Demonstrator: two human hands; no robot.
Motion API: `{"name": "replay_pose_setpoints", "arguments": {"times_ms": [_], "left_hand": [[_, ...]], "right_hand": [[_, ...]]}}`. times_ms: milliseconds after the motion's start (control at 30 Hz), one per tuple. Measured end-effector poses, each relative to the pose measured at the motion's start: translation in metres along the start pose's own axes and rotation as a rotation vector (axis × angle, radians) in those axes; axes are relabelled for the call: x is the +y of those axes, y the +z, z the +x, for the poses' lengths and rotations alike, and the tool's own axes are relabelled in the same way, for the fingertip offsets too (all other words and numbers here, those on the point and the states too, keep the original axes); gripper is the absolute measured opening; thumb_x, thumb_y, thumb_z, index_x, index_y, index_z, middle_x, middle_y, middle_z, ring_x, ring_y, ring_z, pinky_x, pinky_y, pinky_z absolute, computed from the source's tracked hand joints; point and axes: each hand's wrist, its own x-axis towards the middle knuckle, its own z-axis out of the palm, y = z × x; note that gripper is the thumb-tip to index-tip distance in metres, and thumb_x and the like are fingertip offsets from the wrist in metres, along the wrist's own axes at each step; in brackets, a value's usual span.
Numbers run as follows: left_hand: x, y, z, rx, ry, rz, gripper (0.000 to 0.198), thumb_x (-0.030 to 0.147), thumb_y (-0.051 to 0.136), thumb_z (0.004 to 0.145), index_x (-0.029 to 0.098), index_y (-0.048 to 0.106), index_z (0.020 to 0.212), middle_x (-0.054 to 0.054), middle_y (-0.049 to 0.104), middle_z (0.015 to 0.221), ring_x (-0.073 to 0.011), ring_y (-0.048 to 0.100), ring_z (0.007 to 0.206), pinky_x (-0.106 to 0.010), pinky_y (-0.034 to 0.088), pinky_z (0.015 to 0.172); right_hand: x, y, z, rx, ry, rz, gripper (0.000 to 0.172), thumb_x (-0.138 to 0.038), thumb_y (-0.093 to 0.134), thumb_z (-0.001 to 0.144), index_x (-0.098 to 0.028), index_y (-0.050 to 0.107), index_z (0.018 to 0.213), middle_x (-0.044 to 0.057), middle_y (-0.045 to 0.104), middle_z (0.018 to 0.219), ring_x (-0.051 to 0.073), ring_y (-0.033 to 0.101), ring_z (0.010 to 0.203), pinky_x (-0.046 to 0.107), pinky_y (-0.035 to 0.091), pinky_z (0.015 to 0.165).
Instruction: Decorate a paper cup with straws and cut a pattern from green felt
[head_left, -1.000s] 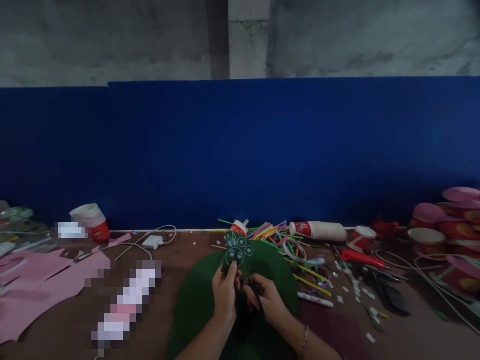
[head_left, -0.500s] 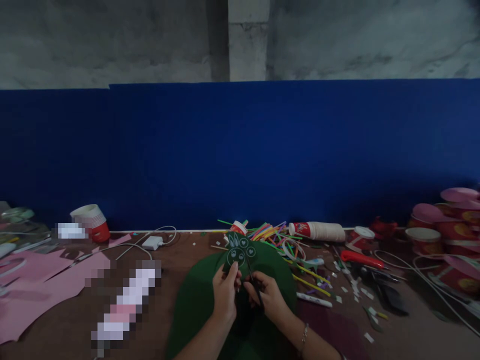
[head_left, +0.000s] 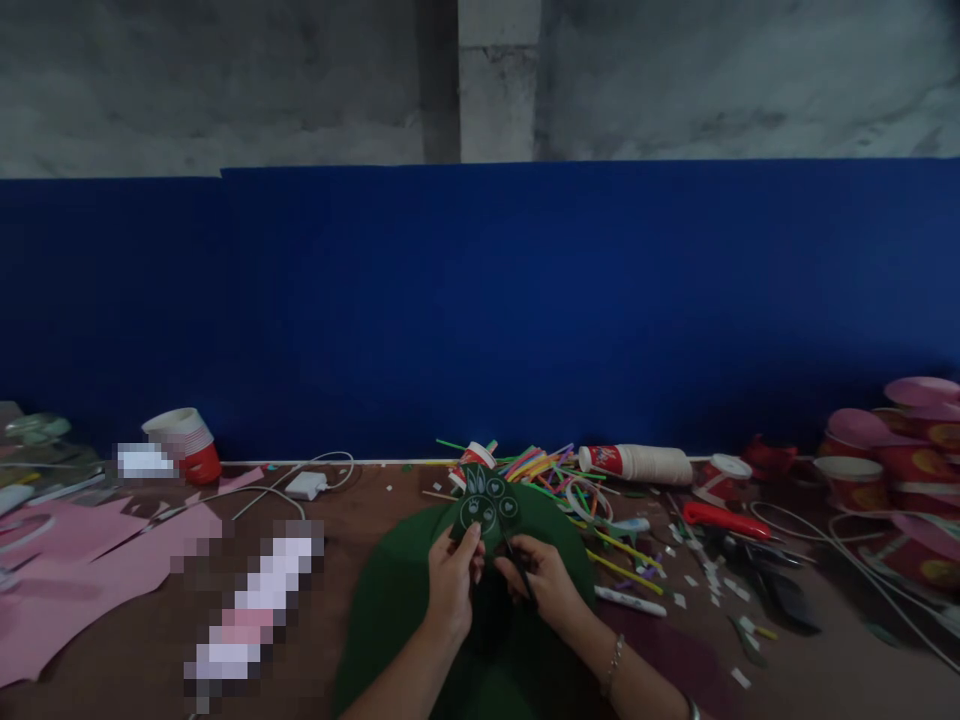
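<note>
- Since the earlier frame, your green piece (head_left: 481, 503) with white drawings has moved a little toward 3 o'clock, and your right hand (head_left: 547, 580) has gone slightly the same way.
- Your left hand (head_left: 453, 578) keeps this piece in a narrow grip by its lower part, with the thumb lying on the drawn side.
- You have the piece straight in front of you, above the large green surface (head_left: 391, 580) with a rounded far edge.
- Its drawn pointed leaves look to 12 o'clock. From the big circle, two small circles with hearts sit near 1 and 3 o'clock. Your fingers cover the lower part, so I cannot tell the long axis of the whole piece.
- Your right fingers are curled around dark scissors (head_left: 529, 590). Their long axis runs from 5 to 11 o'clock, tips toward 11, at the piece's right side. Whether the blades are wide or narrow, I cannot tell.
- From your hands, the colourful strips (head_left: 536, 466) lie at 1 o'clock, the row of stacked cups (head_left: 652, 464) at 2, the white marker (head_left: 628, 600) near 3, and the pink sheets (head_left: 112, 580) at 9.
</note>
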Motion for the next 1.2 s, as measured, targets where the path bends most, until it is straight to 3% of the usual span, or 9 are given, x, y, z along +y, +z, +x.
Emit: {"name": "replay_pose_setpoints", "arguments": {"times_ms": [367, 600, 833, 1200], "left_hand": [[0.003, -0.002, 0.004, -0.063, -0.014, 0.057, 0.033, 0.037, 0.075, 0.060, 0.014, 0.052, 0.060, 0.006, 0.050, 0.048, -0.0020, 0.040, 0.038, -0.012, 0.025, 0.034], [0.005, -0.001, 0.006, -0.052, 0.008, 0.038, 0.035, 0.036, 0.077, 0.056, 0.014, 0.050, 0.056, 0.006, 0.049, 0.046, -0.0022, 0.038, 0.035, -0.013, 0.024, 0.033], [0.007, 0.000, 0.007, -0.033, -0.010, 0.018, 0.036, 0.037, 0.078, 0.053, 0.014, 0.050, 0.054, 0.006, 0.049, 0.045, -0.0021, 0.037, 0.034, -0.014, 0.023, 0.033], [0.003, -0.003, 0.005, -0.112, -0.089, 0.072, 0.034, 0.037, 0.076, 0.056, 0.015, 0.050, 0.058, 0.007, 0.046, 0.045, -0.0038, 0.038, 0.037, -0.014, 0.022, 0.034]], "right_hand": [[-0.001, -0.011, 0.006, -0.019, 0.067, 0.031, 0.041, -0.048, 0.072, 0.061, -0.015, 0.057, 0.080, -0.004, 0.054, 0.055, 0.007, 0.045, 0.043, 0.019, 0.038, 0.042], [-0.001, -0.024, 0.008, -0.065, 0.102, -0.013, 0.041, -0.049, 0.072, 0.060, -0.014, 0.057, 0.075, -0.006, 0.050, 0.050, 0.005, 0.041, 0.039, 0.018, 0.034, 0.037], [-0.003, -0.025, 0.008, -0.076, 0.111, -0.028, 0.039, -0.049, 0.071, 0.062, -0.015, 0.059, 0.077, -0.007, 0.050, 0.049, 0.007, 0.044, 0.039, 0.018, 0.036, 0.038], [-0.014, -0.023, 0.007, -0.053, 0.150, 0.041, 0.045, -0.051, 0.074, 0.056, -0.015, 0.055, 0.076, -0.005, 0.056, 0.049, 0.008, 0.047, 0.040, 0.020, 0.038, 0.042]]}}
